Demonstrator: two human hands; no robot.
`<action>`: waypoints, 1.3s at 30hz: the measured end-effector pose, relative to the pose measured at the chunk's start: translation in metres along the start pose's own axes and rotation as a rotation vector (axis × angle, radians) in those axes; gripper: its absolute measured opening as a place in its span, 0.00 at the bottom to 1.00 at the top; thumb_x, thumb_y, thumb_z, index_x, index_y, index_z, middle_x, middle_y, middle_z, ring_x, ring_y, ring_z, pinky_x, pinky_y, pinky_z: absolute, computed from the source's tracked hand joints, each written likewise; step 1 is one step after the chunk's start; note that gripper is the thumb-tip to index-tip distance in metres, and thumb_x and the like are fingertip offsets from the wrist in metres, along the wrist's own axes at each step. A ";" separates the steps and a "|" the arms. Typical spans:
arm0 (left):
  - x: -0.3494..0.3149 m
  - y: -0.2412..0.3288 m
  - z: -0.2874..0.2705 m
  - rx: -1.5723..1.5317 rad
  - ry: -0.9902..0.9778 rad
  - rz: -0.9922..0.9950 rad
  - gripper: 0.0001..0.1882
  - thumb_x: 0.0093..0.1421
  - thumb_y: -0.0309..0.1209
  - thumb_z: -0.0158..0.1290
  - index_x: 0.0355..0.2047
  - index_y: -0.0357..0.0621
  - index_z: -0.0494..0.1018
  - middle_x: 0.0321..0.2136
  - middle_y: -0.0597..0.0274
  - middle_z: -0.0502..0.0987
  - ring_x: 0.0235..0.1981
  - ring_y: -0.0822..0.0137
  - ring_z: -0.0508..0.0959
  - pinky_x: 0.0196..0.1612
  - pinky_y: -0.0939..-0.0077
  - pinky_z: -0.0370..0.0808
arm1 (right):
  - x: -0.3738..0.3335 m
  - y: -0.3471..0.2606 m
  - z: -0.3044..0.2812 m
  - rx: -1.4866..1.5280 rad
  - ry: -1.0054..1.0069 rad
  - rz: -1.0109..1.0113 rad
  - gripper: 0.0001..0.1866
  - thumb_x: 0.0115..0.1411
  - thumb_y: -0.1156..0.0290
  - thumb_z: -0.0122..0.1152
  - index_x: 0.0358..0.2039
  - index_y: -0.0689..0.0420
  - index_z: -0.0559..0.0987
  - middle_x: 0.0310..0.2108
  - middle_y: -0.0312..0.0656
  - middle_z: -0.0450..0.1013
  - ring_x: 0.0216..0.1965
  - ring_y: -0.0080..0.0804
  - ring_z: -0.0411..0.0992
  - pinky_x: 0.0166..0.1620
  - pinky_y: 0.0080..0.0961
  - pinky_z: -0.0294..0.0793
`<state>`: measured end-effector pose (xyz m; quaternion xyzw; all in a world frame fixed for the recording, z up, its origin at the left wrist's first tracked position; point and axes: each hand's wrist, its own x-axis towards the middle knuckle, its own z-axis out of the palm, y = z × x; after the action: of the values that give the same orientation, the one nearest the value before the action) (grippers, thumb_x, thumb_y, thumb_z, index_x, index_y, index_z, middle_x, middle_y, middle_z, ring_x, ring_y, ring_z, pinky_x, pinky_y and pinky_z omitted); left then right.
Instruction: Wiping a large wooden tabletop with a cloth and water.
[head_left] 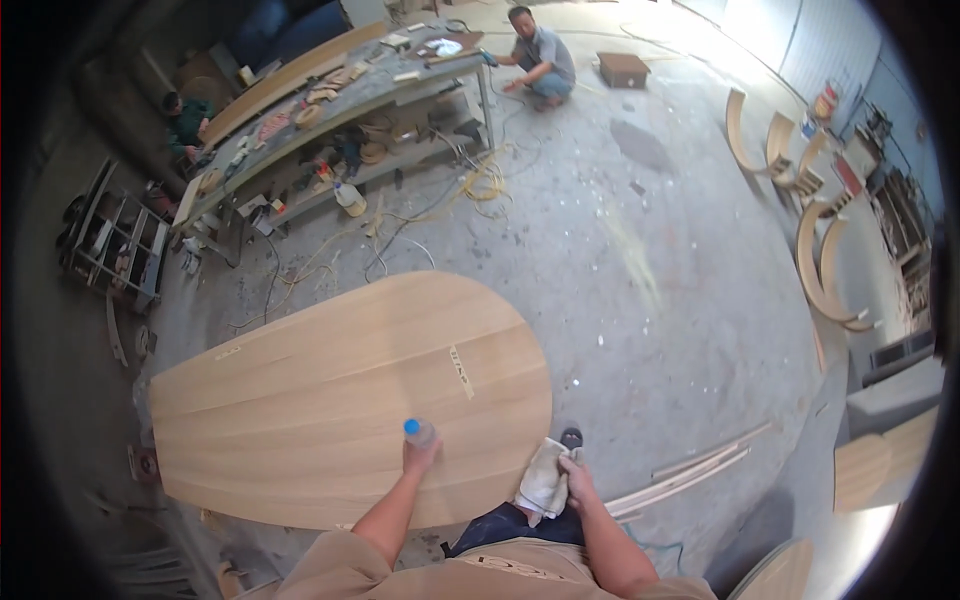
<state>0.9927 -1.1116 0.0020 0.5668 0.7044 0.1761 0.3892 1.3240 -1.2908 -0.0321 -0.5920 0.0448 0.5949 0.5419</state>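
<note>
A large rounded wooden panel [340,390] lies flat in front of me, pale with lengthwise grain. My left hand [420,458] holds a small clear bottle with a blue cap [417,431] upright over the panel's near edge. My right hand [577,478] grips a crumpled off-white cloth [541,480] just past the panel's near right corner, beside my dark trousers.
A long workbench [340,100] loaded with tools and wood pieces stands at the back left. One person crouches on the concrete floor [543,60]; another sits behind the bench [188,120]. Curved wooden frames [815,250] lean at right. Cables [400,220] and wood strips [690,470] lie about.
</note>
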 end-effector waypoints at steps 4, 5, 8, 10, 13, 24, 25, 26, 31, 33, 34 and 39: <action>-0.057 0.013 0.023 0.063 -0.008 0.073 0.24 0.53 0.46 0.68 0.43 0.44 0.79 0.43 0.51 0.84 0.47 0.50 0.83 0.51 0.56 0.78 | -0.007 -0.131 0.009 0.085 -0.159 -0.056 0.19 0.67 0.64 0.66 0.52 0.62 0.78 0.45 0.44 0.79 0.44 0.36 0.80 0.49 0.36 0.82; -0.073 0.024 0.030 0.026 -0.014 0.114 0.25 0.53 0.46 0.69 0.44 0.43 0.79 0.44 0.51 0.84 0.48 0.49 0.83 0.51 0.56 0.79 | 0.007 -0.154 0.005 0.086 -0.205 -0.091 0.19 0.67 0.63 0.67 0.53 0.61 0.78 0.45 0.44 0.79 0.45 0.36 0.80 0.49 0.36 0.83; -0.104 0.057 0.040 0.009 -0.041 0.105 0.28 0.52 0.46 0.71 0.46 0.43 0.78 0.44 0.51 0.84 0.49 0.50 0.83 0.53 0.57 0.78 | 0.012 -0.232 0.018 0.030 -0.278 -0.167 0.18 0.68 0.63 0.65 0.53 0.59 0.78 0.45 0.43 0.79 0.44 0.36 0.80 0.48 0.37 0.83; -0.126 0.088 0.056 -0.103 0.043 0.074 0.31 0.51 0.45 0.71 0.50 0.42 0.76 0.46 0.50 0.83 0.50 0.51 0.82 0.54 0.58 0.78 | 0.004 -0.278 0.022 0.038 -0.349 -0.142 0.16 0.68 0.60 0.65 0.50 0.57 0.80 0.41 0.39 0.80 0.40 0.33 0.81 0.47 0.35 0.83; -0.149 0.132 0.088 -0.198 0.214 0.051 0.38 0.51 0.45 0.73 0.57 0.40 0.70 0.49 0.49 0.81 0.52 0.52 0.81 0.56 0.59 0.77 | 0.015 -0.312 0.007 0.011 -0.428 -0.166 0.21 0.71 0.56 0.61 0.56 0.56 0.77 0.48 0.39 0.78 0.48 0.30 0.78 0.56 0.34 0.79; -0.161 0.355 0.157 -0.274 0.024 0.152 0.41 0.50 0.42 0.75 0.60 0.42 0.68 0.50 0.51 0.81 0.52 0.56 0.81 0.55 0.59 0.77 | 0.064 -0.408 -0.085 -0.048 -0.607 0.088 0.31 0.71 0.45 0.57 0.62 0.57 0.73 0.57 0.47 0.76 0.55 0.41 0.77 0.60 0.42 0.76; -0.166 0.376 0.153 -0.264 -0.008 0.171 0.40 0.51 0.44 0.74 0.59 0.42 0.69 0.48 0.51 0.82 0.51 0.56 0.82 0.55 0.59 0.77 | 0.052 -0.425 -0.078 -0.047 -0.692 0.106 0.28 0.72 0.47 0.56 0.61 0.56 0.74 0.56 0.45 0.76 0.52 0.39 0.78 0.57 0.39 0.78; -0.167 0.399 0.149 -0.256 -0.043 0.208 0.38 0.52 0.45 0.73 0.58 0.42 0.71 0.46 0.50 0.83 0.50 0.55 0.83 0.54 0.60 0.77 | 0.048 -0.434 -0.072 -0.012 -0.679 0.096 0.26 0.73 0.50 0.56 0.60 0.57 0.74 0.54 0.44 0.77 0.51 0.37 0.78 0.56 0.38 0.79; -0.168 0.465 0.140 0.045 -0.232 0.138 0.38 0.53 0.55 0.68 0.57 0.45 0.74 0.42 0.48 0.84 0.47 0.50 0.84 0.51 0.60 0.78 | 0.043 -0.431 -0.074 0.008 -0.617 0.054 0.27 0.75 0.51 0.52 0.60 0.62 0.74 0.53 0.47 0.78 0.50 0.37 0.80 0.55 0.39 0.81; -0.166 0.477 0.139 0.152 -0.307 0.112 0.40 0.54 0.59 0.66 0.58 0.45 0.75 0.41 0.47 0.85 0.46 0.48 0.84 0.50 0.59 0.78 | 0.034 -0.433 -0.075 0.021 -0.626 0.056 0.27 0.75 0.51 0.53 0.60 0.62 0.74 0.52 0.46 0.78 0.50 0.37 0.79 0.54 0.38 0.81; -0.166 0.484 0.139 0.256 -0.345 0.094 0.40 0.54 0.61 0.64 0.58 0.46 0.75 0.40 0.47 0.85 0.45 0.47 0.84 0.50 0.57 0.78 | 0.030 -0.434 -0.077 0.027 -0.619 0.065 0.27 0.75 0.51 0.53 0.60 0.62 0.74 0.52 0.46 0.78 0.50 0.37 0.79 0.54 0.38 0.81; -0.161 0.497 0.143 0.461 -0.435 0.053 0.39 0.55 0.63 0.62 0.57 0.48 0.76 0.37 0.46 0.85 0.43 0.44 0.84 0.48 0.54 0.78 | 0.027 -0.434 -0.083 0.022 -0.599 0.025 0.28 0.74 0.53 0.54 0.63 0.62 0.72 0.54 0.46 0.77 0.53 0.36 0.78 0.55 0.37 0.80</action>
<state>1.4376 -1.1432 0.3102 0.6827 0.6109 -0.1033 0.3873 1.6888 -1.1551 0.1783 -0.3838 -0.1033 0.7492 0.5298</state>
